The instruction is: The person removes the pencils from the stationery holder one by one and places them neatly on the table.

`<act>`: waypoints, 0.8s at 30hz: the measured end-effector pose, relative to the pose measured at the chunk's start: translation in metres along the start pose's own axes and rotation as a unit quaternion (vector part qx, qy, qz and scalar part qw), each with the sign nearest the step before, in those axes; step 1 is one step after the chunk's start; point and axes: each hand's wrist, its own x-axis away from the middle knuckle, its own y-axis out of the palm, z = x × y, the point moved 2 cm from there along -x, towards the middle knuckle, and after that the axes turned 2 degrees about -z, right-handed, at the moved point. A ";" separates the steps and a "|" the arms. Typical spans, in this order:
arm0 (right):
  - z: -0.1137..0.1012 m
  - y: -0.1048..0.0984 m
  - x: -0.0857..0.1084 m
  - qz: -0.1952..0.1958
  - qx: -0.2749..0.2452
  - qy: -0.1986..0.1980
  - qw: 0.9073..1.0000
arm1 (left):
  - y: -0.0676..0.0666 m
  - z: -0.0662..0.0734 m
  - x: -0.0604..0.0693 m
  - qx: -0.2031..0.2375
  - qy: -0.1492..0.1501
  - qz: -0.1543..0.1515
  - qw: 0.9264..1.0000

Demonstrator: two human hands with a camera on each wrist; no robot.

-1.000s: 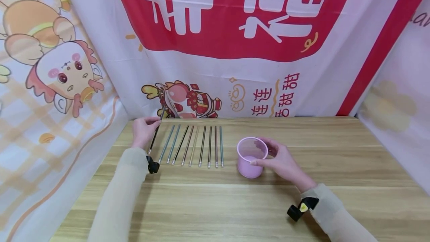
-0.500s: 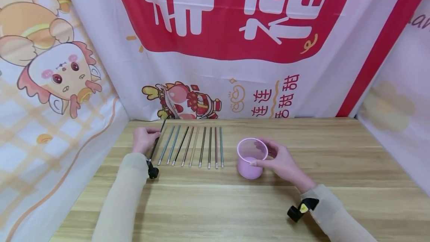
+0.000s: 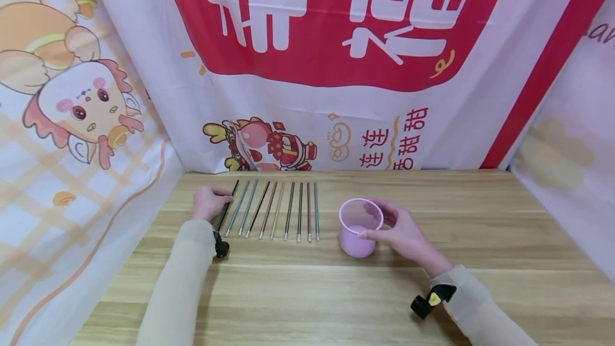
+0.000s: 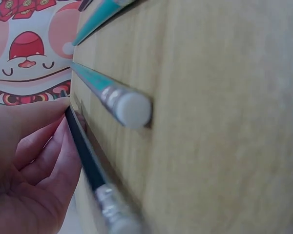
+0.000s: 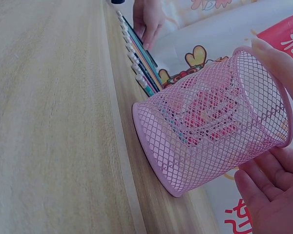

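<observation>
At the left end of a pencil row, my left hand [image 3: 209,203] pinches a black pencil [image 4: 85,151] between thumb and fingers. That pencil has a white eraser end pointing toward me and lies low along the table, beside a blue-green pencil [image 4: 105,92]. In the head view the hand hides part of it. My right hand [image 3: 405,234] holds a pink mesh pen holder [image 5: 195,131], with the thumb at its rim and the fingers round its far side. The holder stands upright on the table, and no pencils show inside it.
Several pencils in blue, black, dark red and tan lie side by side, a blue pencil [image 3: 317,212] at the right end, erasers toward me. The wooden table [image 3: 298,303] meets a printed cloth backdrop [image 3: 326,143] at its back edge, with cloth walls at both sides.
My left hand has brought the black pencil down and nearer, from raised with its far tip up to low beside the row. My right hand and the pen holder stay in place.
</observation>
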 end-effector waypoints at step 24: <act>0.005 0.000 -0.002 0.002 -0.001 0.000 1.000 | 0.007 0.003 -0.007 -0.015 -0.016 0.019 1.000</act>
